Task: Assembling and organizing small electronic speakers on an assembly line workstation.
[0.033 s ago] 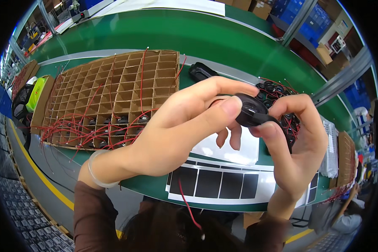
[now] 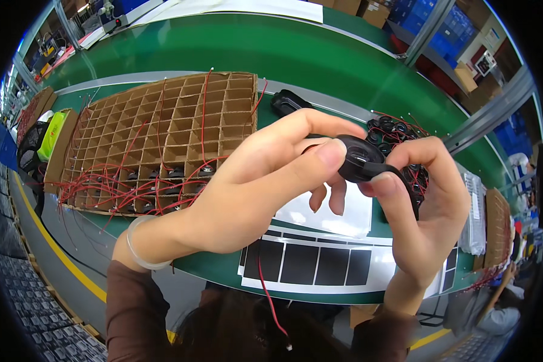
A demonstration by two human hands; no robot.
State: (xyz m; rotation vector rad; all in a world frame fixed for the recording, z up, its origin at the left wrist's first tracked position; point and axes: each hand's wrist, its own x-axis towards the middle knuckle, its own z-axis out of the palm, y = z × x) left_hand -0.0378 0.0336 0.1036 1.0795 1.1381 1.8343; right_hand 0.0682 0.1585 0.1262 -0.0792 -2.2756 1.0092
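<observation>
A: Item 1, in hand?

B: 1 small black oval speaker (image 2: pixel 361 160), held up above the green tabletop (image 2: pixel 320 57), at centre-right of the view. The left hand (image 2: pixel 265 187) has its grip clenched on the speaker's left edge, thumb (image 2: pixel 326 154) and forefinger pinching. The right hand (image 2: pixel 425 205) grasps its right edge, thumb (image 2: pixel 383 184) under the rim. Judged: 2-sided hold keeps the part steady and its face turned up for viewing.

A: Item 2, storage?

B: 1 brown cardboard divider tray (image 2: pixel 163 133), flat on the tabletop to the left. The near cells hold more black parts with red wires (image 2: pixel 133 190) trailing over the walls; the far cells look vacant. Likely 1 part per cell, kept apart.

A: Item 3, loose stock?

B: 1 heap of black speakers (image 2: pixel 398 130) behind the right hand; 1 more black piece (image 2: pixel 286 101) lies just beside the tray.

A: Sheets, labels?

B: 1 white sheet of black rectangular pads (image 2: pixel 320 265) at the near edge, plus 1 plain white sheet (image 2: pixel 356 217) above it.
</observation>
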